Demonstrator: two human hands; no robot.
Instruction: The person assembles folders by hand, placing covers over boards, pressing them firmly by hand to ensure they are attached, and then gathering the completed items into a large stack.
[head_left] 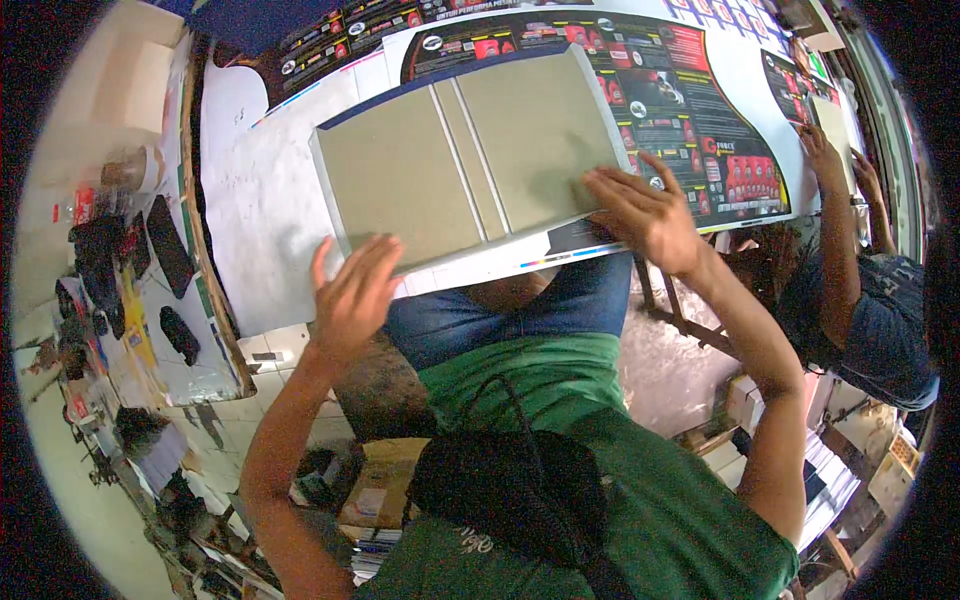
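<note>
An unfolded hardcover book case [400, 175] lies on the table in front of me, its grey-brown boards facing up. Two large boards flank a narrow spine strip [462, 160], with pale gaps between them. Along the far edge runs a dark blue turned-in strip, and pale margins show at both sides. My left hand [358, 290] rests at the near left corner, fingers stretched out and touching the edge. At the near right corner, my right hand [648, 215] lies with extended fingers on the board; its fingertips partly cover that corner.
Large printed sheets [690, 120] in black, red and white cover the table under the case. At the far right another person's hands [822, 155] handle a similar board. Stacked papers [825, 480] stand low at the right; a cluttered side surface [150, 290] is at the left.
</note>
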